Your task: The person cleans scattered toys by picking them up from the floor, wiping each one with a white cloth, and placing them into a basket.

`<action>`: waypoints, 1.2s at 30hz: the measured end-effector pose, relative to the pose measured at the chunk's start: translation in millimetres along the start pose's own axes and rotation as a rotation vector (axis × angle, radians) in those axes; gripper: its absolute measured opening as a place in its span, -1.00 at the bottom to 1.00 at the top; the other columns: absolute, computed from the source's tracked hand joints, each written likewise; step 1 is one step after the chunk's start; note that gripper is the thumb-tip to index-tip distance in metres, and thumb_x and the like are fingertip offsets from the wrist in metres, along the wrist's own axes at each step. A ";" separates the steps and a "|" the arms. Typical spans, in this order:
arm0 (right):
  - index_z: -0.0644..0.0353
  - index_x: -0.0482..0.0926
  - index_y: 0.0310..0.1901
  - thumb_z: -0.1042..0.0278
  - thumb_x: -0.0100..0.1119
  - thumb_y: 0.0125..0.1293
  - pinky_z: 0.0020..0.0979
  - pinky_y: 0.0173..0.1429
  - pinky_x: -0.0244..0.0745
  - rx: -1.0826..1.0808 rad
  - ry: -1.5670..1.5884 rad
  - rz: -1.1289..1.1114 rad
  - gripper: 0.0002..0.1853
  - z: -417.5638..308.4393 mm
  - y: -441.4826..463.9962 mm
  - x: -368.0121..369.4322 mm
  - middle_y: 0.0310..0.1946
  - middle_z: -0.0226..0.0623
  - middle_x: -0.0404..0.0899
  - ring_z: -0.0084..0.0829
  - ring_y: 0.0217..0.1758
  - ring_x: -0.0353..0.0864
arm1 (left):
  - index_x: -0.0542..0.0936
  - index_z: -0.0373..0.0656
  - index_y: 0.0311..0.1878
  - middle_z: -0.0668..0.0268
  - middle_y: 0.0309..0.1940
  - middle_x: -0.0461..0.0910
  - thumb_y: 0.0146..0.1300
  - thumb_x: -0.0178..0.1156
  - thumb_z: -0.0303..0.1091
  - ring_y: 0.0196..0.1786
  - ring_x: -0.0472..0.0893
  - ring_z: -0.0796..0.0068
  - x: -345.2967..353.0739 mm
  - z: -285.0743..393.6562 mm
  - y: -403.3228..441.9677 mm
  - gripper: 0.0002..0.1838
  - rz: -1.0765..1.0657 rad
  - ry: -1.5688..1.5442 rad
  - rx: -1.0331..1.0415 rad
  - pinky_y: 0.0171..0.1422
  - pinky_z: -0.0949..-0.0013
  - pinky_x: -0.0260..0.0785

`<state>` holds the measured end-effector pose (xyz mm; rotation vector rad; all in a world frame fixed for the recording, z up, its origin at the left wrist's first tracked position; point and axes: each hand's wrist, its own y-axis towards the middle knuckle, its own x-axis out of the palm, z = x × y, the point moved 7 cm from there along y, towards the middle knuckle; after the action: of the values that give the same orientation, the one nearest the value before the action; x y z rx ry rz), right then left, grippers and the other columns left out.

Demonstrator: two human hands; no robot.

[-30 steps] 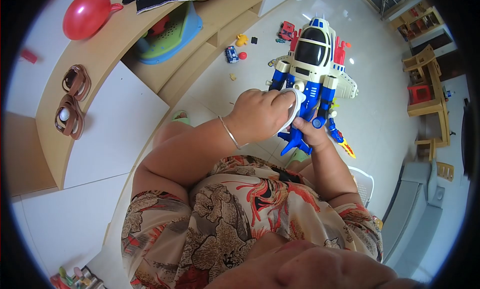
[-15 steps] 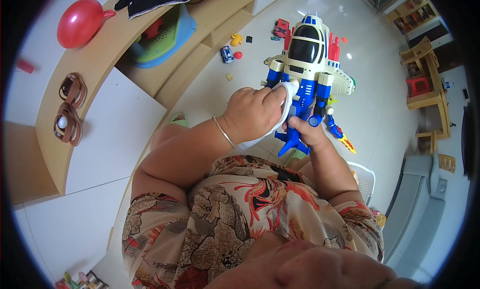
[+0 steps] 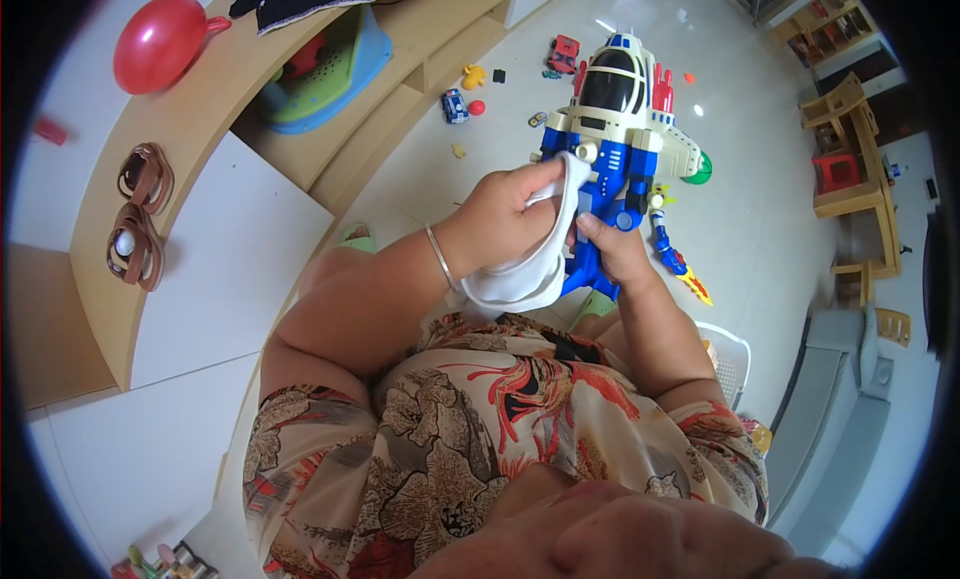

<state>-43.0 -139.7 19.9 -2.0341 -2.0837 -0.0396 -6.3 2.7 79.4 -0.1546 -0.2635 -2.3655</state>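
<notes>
A large blue, white and red toy spaceship (image 3: 612, 129) is held up in front of me, its nose pointing away and its dark canopy facing up. My left hand (image 3: 505, 219) pinches a white cloth (image 3: 530, 274) against the toy's left side, and the cloth hangs below my fingers. Around the toy's lower blue part is my right hand (image 3: 618, 249), its thumb on top and its other fingers mostly hidden behind the toy.
Small toys, among them a red car (image 3: 563, 55) and a blue car (image 3: 454, 107), lie on the floor. A blue-yellow toy piece (image 3: 680, 264) is right of the spaceship. Sandals (image 3: 138, 244) and a red balloon (image 3: 160, 44) sit on the curved shelf (image 3: 105, 309) at left.
My left hand has moved slightly down and left, and more of the white cloth now hangs open below it. The spaceship has tilted a little, with its tail partly covered.
</notes>
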 end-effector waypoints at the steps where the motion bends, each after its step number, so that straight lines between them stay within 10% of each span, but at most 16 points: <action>1: 0.19 0.46 -0.17 0.26 0.34 0.09 -0.45 -0.28 0.47 -0.003 0.032 0.016 -0.66 -4.3 -0.3 2.9 -0.43 -0.39 0.50 -0.49 -0.38 0.52 | 0.34 -0.23 0.23 0.29 -0.24 0.61 0.26 0.02 -0.51 -0.24 0.60 0.54 -0.4 -4.5 -0.2 -0.56 -0.002 0.002 -0.002 -0.13 0.48 0.45; 6: 0.19 0.49 -0.19 0.26 0.31 0.12 -0.48 -0.32 0.46 -0.094 0.061 0.017 -0.71 -12.7 4.4 10.8 -0.44 -0.40 0.50 -0.52 -0.42 0.50 | 0.40 -0.24 0.11 0.24 -0.42 0.58 0.09 0.11 -0.48 -0.45 0.60 0.31 8.6 26.8 -14.6 -0.55 0.175 1.103 0.510 -0.36 0.30 0.48; 15: 0.22 0.47 -0.17 0.34 0.34 0.08 -0.50 -0.37 0.46 0.029 -0.228 0.136 -0.68 1.2 -0.1 3.3 -0.44 -0.40 0.50 -0.54 -0.45 0.50 | 0.40 -0.17 -0.06 0.26 -0.60 0.51 0.07 0.13 -0.32 -0.60 0.58 0.29 9.6 21.8 -4.4 -0.66 0.249 1.539 0.342 -0.49 0.22 0.43; 32: 0.22 0.44 0.02 0.45 0.37 0.02 -0.46 -0.11 0.46 0.047 -0.276 0.058 -0.52 3.6 -7.2 11.7 -0.21 -0.39 0.54 -0.58 -0.20 0.49 | 0.37 -0.18 -0.02 -0.01 -0.44 0.56 0.15 0.06 -0.38 -0.35 0.56 -0.07 -25.4 11.6 3.5 -0.69 0.259 1.030 0.142 -0.29 0.01 0.39; 36: 0.20 0.45 -0.14 0.34 0.37 0.02 -0.49 -0.34 0.48 -0.077 -0.378 0.055 -0.62 -5.6 -1.7 20.5 -0.36 -0.41 0.48 -0.57 -0.41 0.49 | 0.37 -0.21 -0.11 0.02 -0.50 0.57 0.18 0.01 -0.29 -0.42 0.58 -0.01 -28.6 -3.7 6.0 -0.73 0.279 0.985 0.090 -0.33 0.01 0.41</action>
<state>-44.1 -120.6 29.3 -2.2914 -2.2659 0.3012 18.3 16.8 71.3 0.9296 0.1286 -1.8837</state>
